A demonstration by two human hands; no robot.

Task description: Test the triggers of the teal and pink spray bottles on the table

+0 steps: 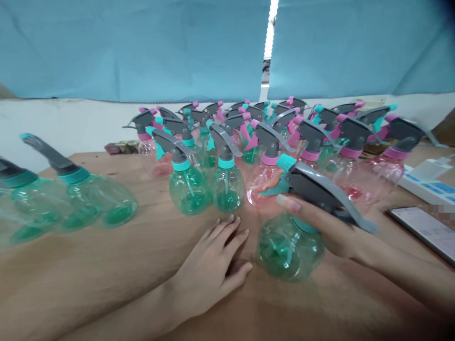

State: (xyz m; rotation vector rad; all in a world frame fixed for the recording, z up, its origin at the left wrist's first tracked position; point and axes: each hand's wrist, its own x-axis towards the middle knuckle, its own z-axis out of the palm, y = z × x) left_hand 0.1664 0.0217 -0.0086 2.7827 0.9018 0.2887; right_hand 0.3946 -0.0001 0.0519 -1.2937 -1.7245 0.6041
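Note:
A green spray bottle (289,248) with a grey trigger head and teal nozzle leans in the grip of my right hand (320,220). My fingers close round its neck just under the trigger, and some of them are hidden behind the head. On the wooden table (142,289) my left hand (216,258) lies flat, fingers spread and holding nothing. Just beyond its fingertips stand two upright green spray bottles (226,189) with teal collars. A clear pink spray bottle (261,182) is close behind the held one.
Several pink and green spray bottles (311,137) crowd the back of the table. More green bottles (103,201) stand at the left. A phone (423,229) and a white-and-blue box-like item (435,182) lie at the right. Blue curtains (142,52) hang behind.

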